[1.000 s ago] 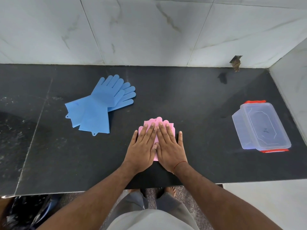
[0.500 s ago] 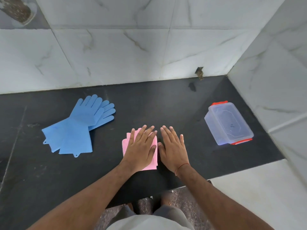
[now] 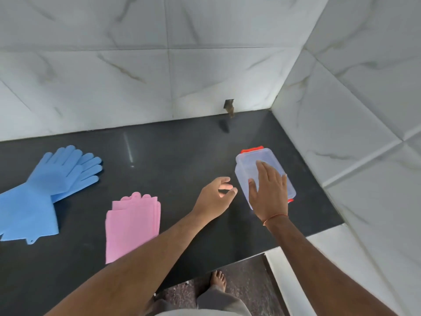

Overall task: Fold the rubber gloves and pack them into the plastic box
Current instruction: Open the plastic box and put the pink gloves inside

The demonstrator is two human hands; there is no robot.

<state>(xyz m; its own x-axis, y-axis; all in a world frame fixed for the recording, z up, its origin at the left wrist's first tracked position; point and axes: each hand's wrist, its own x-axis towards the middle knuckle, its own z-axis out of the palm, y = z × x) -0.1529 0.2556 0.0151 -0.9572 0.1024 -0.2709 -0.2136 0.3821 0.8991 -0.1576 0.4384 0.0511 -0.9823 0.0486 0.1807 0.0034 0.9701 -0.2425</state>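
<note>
Far left on the dark tabletop [image 3: 177,156] the blue gloves [image 3: 43,190] lie flat & unfolded, one partly over the other, cuffs toward the near-left, glove tips toward the back-right – long axis on that diagonal; they sit where they were a sec ago. Next over, the pink gloves [image 3: 132,222] are a folded stack, long axis roughly front-to-back, scalloped tips at the far end. Both hands were pressing that stack 1 s ago; now both are off it, so the pink fold looks done and the job has prob. moved on to the box. The left hand [image 3: 215,197] hovers between stack & box, fingers [image 3: 227,186] loosely curled w/ thumb near them, holding nothing. The right hand [image 3: 268,192] lies over the plastic box [image 3: 252,165], fingers straight & slightly spread; whether the palm really presses the lid I can't tell. The box sits on the right side of the tabletop near the corner wall, lid on, red clips at its far & near ends, long axis running from back-left to near-right. Judging by this, opening the lid is next – blue pair not yet folded.
</note>
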